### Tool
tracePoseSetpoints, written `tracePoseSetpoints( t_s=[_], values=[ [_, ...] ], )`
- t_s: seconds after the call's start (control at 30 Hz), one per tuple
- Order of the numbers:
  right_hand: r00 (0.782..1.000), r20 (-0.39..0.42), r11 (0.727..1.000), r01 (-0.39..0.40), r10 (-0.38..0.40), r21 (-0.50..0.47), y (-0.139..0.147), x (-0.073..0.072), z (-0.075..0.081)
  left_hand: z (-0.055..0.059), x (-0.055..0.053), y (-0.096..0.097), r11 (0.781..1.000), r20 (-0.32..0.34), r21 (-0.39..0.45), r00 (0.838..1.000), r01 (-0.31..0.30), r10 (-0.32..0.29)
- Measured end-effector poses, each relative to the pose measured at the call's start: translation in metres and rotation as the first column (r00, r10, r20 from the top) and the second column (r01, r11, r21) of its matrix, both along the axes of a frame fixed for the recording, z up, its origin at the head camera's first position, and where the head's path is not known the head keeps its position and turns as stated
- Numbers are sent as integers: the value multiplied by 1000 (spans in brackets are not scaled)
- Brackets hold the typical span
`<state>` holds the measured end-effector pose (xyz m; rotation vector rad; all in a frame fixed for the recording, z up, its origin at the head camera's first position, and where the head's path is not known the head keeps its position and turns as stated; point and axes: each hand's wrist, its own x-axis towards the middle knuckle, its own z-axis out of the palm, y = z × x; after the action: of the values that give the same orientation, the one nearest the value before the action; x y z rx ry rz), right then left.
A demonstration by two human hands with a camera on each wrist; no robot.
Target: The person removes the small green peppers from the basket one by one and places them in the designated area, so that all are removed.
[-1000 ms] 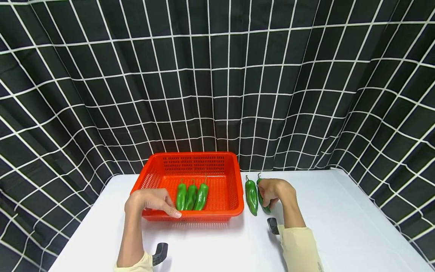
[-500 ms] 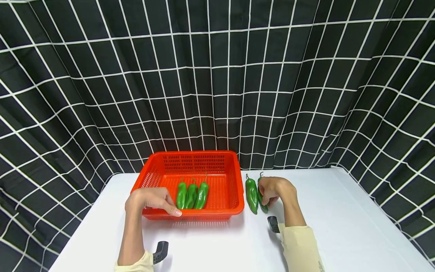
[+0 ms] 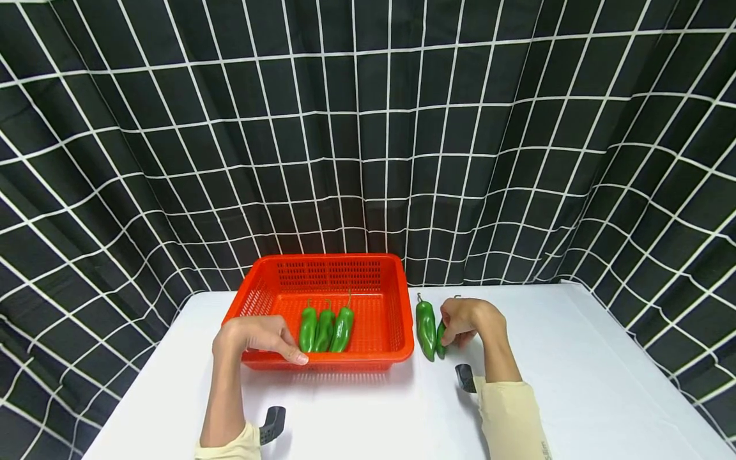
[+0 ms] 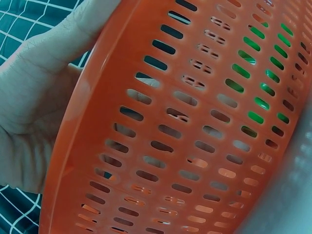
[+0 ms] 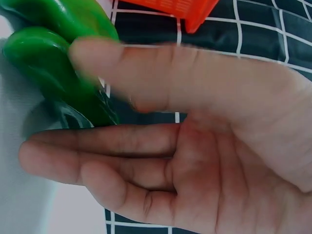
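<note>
My left hand (image 3: 261,338) holds the red plastic basket (image 3: 374,358) by its front rim, thumb outside. Three green peppers lie side by side inside; the rightmost pepper (image 3: 342,329) has a long stem. On the table to the basket's right, a fourth green pepper (image 3: 425,329) lies lengthwise. Beside it my right hand (image 3: 467,319) covers most of another green pepper (image 3: 441,342), whose lower end and stem tip show. In the right wrist view, the fingers are fairly straight, the blurred thumb (image 5: 141,73) overlaps the pepper, and a gap shows between thumb and fingers.
A white table (image 3: 575,370) carries everything. Dark curtains (image 3: 368,140) with a white grid rise behind it and along both sides. A black wrist device (image 3: 272,425) sits below the left hand, another wrist device (image 3: 466,378) below the right.
My right hand has shifted slightly right. The pepper under it has turned, its stem end going right and its lower end left, against its neighbour. The left hand and basket stay put.
</note>
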<state>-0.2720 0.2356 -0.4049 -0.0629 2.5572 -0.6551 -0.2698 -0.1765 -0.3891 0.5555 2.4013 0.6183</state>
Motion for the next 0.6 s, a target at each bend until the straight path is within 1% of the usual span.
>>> tracePoseSetpoints(
  t_s=[0.1,0.27,0.33,0.6],
  values=[
    [1000,-9,1000,0,0,14,0,-3,0,2,-1,0,1000,3,7,1000,7,-7],
    [1000,-16,996,-5,7,86,0,-6,-3,0,-2,-1,1000,6,5,1000,-1,1],
    [1000,-20,995,-14,16,101,0,-6,-4,0,-3,-1,1000,4,0,1000,-6,6],
    [998,-33,989,-42,47,144,5,-4,-3,-1,-2,-1,1000,3,-12,1000,-6,6]
  ],
)
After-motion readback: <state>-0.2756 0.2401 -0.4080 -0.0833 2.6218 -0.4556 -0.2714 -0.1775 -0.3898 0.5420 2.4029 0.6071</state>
